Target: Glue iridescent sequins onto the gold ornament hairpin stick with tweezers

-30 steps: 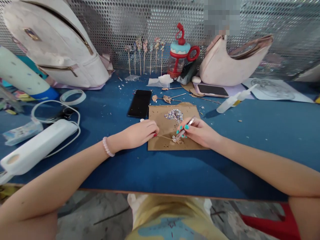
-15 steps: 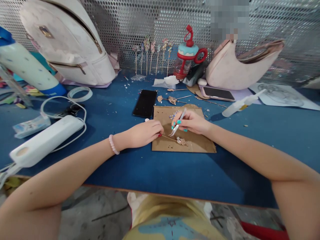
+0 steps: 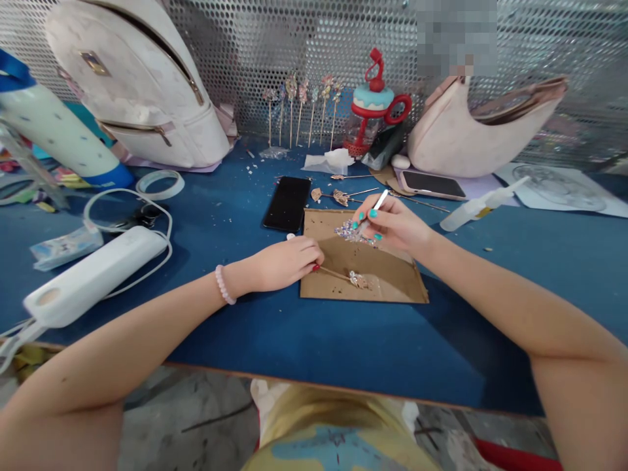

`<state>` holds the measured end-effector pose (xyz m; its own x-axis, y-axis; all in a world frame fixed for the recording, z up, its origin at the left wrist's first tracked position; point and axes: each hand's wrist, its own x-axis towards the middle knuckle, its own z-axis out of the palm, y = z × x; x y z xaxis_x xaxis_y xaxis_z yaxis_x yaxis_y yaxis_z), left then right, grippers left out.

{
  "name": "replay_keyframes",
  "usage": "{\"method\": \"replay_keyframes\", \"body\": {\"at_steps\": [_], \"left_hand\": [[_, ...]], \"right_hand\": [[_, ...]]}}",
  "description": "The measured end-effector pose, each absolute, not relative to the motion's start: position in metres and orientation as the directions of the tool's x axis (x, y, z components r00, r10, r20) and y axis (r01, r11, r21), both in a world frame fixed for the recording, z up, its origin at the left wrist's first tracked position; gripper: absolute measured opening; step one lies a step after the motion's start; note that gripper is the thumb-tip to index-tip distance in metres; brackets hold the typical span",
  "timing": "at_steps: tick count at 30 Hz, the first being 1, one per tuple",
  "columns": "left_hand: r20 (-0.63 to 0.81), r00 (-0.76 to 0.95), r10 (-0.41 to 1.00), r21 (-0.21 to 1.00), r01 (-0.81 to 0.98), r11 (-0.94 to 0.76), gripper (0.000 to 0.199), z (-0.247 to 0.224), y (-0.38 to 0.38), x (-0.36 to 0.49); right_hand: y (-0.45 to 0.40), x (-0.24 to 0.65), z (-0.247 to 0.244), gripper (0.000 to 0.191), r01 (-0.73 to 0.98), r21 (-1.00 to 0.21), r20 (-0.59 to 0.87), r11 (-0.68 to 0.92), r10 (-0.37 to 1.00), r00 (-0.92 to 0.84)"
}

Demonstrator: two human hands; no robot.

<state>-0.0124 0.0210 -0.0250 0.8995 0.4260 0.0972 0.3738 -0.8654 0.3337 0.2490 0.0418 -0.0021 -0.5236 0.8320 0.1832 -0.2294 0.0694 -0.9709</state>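
Observation:
My left hand (image 3: pixel 289 263) is closed on the thin stem of a metal hairpin (image 3: pixel 335 272). The hairpin's ornate head, set with pale stones, lies on a piece of brown cardboard (image 3: pixel 321 226). My right hand (image 3: pixel 392 226) pinches a pair of silver tweezers (image 3: pixel 378 202), whose tips point down at a small pile of rhinestones (image 3: pixel 347 230) on the cardboard. Whether the tips hold a stone is too small to tell.
Behind the cardboard lie a black phone (image 3: pixel 287 203) and several more hairpins (image 3: pixel 339 197). A glue bottle (image 3: pixel 466 212) lies to the right. A white power strip (image 3: pixel 93 278) and a tape roll (image 3: pixel 159 185) are on the left; a backpack (image 3: pixel 147 98) and a handbag (image 3: pixel 471 144) stand behind.
My right hand has moved the tweezers up and away from the hairpin's head to the rhinestone pile. My left hand stays on the hairpin's stem.

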Motion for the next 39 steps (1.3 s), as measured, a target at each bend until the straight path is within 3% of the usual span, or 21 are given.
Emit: {"method": "replay_keyframes", "body": {"at_steps": [5, 8, 12, 17, 21, 26, 39], "left_hand": [[0.096, 0.901, 0.423, 0.338, 0.370, -0.865, 0.023, -0.023, 0.020, -0.012], [0.107, 0.902, 0.418, 0.352, 0.358, -0.865, 0.024, -0.023, 0.020, -0.012], [0.104, 0.902, 0.420, 0.359, 0.360, -0.861, 0.025, -0.023, 0.020, -0.012], [0.087, 0.902, 0.423, 0.351, 0.369, -0.860, 0.025, -0.021, 0.020, -0.011], [0.089, 0.903, 0.420, 0.362, 0.364, -0.858, 0.025, -0.019, 0.019, -0.011], [0.084, 0.903, 0.422, 0.360, 0.368, -0.857, 0.023, -0.017, 0.017, -0.011], [0.092, 0.904, 0.418, 0.368, 0.360, -0.858, 0.026, -0.015, 0.016, -0.012]], "right_hand": [[0.036, 0.267, -0.007, 0.017, -0.254, -0.964, 0.177, 0.073, 0.893, -0.414], [0.031, 0.279, -0.012, 0.020, -0.204, -0.978, 0.131, 0.037, 0.872, -0.471], [0.028, 0.291, -0.011, 0.020, -0.019, -0.999, 0.034, 0.028, 0.776, -0.629], [0.035, 0.300, -0.010, 0.020, 0.240, -0.955, -0.040, 0.175, 0.726, -0.686], [0.040, 0.303, -0.014, 0.023, 0.202, -0.951, 0.053, 0.236, 0.765, -0.642], [0.041, 0.306, -0.011, 0.024, 0.196, -0.954, 0.069, 0.227, 0.802, -0.594], [0.042, 0.322, 0.019, 0.015, 0.612, -0.598, 0.116, 0.518, 0.811, -0.574]]}}
